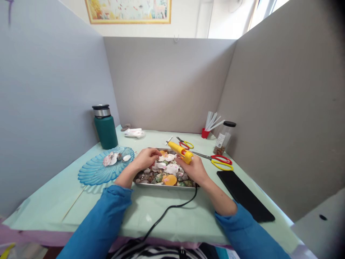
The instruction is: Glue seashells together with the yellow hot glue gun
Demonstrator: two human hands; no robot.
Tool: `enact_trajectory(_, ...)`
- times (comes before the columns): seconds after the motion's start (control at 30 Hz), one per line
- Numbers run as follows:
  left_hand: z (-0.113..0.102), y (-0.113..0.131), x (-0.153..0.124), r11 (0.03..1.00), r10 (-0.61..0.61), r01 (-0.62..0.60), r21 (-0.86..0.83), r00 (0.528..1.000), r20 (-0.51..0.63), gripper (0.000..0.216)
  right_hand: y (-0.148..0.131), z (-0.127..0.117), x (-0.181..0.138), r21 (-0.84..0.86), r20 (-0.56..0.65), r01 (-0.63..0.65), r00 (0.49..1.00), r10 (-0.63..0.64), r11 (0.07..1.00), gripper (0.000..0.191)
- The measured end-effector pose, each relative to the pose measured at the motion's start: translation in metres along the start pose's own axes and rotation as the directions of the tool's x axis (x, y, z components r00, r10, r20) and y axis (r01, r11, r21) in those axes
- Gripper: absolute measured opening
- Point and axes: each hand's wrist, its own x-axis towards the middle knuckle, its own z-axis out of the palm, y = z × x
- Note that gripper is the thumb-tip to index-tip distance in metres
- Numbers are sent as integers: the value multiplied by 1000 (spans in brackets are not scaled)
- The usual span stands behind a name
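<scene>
My right hand [196, 171] grips a yellow hot glue gun [181, 151] above the right side of a metal tray [164, 186]. The gun's nozzle points up and to the left, and its black cord [172, 206] trails down to the table's front edge. Shells and stones fill the tray, among them white shells [171, 168] and an orange scallop shell [169, 180]. Over the tray's left rear part, my left hand [145, 158] has its fingers curled together beside another orange shell [163, 153]. Whatever lies between those fingertips is hidden or too small to name.
A blue shell-shaped plate [94, 172] with several shells stands left, before a green bottle [105, 129]. Small scissors [185, 144], large scissors [222, 162], a red cup of glue sticks [205, 133], a jar [224, 138] and a black slab [245, 196] lie right. Grey panels [167, 82] enclose the table.
</scene>
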Motion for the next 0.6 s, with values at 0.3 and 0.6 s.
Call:
enact_trajectory(0.3, 21, 19, -7, 889, 177, -114, -444, 979, 103, 25, 2, 1, 2, 114, 38, -78, 997, 74, 990, 29)
enact_trajectory(0.6, 23, 16, -5, 795, 124, -18, -606, 983, 134, 27, -8, 1, 2, 290, 18, -167, 985, 169, 942, 25)
